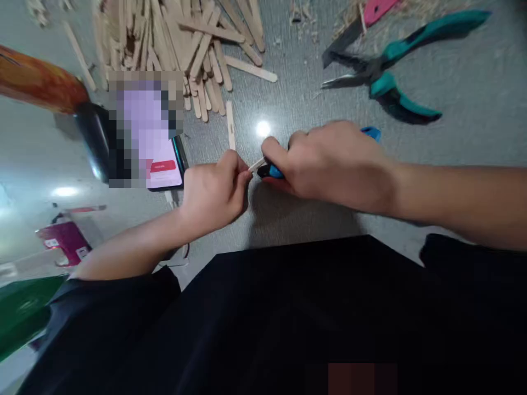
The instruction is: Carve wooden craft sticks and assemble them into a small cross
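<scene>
My left hand [218, 189] is closed, pinching one end of a pale wooden craft stick [257, 165] between thumb and fingers. Most of that stick is covered by the fingers. My right hand [329, 159] wraps around a blue utility knife [275, 171], whose black front end points toward the left fingertips. The knife's rear end shows past the knuckles, while its blade cannot be made out. The right thumb lies against the stick, so the two hands almost meet. Just beyond the left hand, another craft stick [230, 125] lies on the grey table [296, 219].
A heap of craft sticks [201, 55] spreads across the far side. Teal-handled pliers [376, 71] lie far right, beside a pink-handled tool [376, 10] and wood shavings. Left of my hands are a phone [164, 173] with a cable and an orange-and-black object [45, 82].
</scene>
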`<state>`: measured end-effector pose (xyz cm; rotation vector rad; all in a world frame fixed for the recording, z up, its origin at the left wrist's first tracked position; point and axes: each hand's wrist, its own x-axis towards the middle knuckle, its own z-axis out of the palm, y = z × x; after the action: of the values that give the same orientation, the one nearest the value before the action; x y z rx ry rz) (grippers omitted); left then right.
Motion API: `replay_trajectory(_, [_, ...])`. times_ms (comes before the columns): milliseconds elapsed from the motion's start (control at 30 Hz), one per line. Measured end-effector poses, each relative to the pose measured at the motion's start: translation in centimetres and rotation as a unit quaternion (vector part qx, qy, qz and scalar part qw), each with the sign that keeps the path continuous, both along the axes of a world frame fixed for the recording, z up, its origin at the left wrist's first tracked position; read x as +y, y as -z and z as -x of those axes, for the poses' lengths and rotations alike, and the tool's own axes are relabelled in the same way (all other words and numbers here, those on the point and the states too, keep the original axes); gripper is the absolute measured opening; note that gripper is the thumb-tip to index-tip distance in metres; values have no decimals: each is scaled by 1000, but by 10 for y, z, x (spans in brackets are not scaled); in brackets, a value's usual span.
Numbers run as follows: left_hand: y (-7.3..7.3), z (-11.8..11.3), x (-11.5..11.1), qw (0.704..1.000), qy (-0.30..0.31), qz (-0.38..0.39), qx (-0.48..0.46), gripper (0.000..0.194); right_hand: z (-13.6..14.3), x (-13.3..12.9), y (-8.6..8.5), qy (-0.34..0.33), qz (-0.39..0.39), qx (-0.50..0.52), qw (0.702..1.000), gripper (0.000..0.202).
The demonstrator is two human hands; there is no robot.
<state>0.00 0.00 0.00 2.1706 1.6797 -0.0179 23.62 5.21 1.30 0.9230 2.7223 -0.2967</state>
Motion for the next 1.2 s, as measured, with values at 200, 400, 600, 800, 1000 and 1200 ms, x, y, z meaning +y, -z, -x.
replay_trajectory(200, [-2,1,2,999,3,1,-43,16,-3,-3,5,52,6,56,997,49])
replay_trajectory(400, [-3,4,2,995,-4,7,-99,15,-8,-5,8,23,-37,36,998,55])
replay_trajectory(600, [-2,4,1,994,-6,5,-109,12,-11,-6,12,93,34,134,986,49])
replay_trajectory(800, [-3,4,1,992,-25,18,-120,10,-10,-4,5,65,12,76,995,50])
replay_trajectory(1000, [-6,5,4,991,-47,39,-121,12,-13,8,-1,-19,-46,6,999,61])
replay_trajectory(1200, [-7,3,6,992,-51,50,-108,13,-17,11,1,-41,-54,-1,998,62])
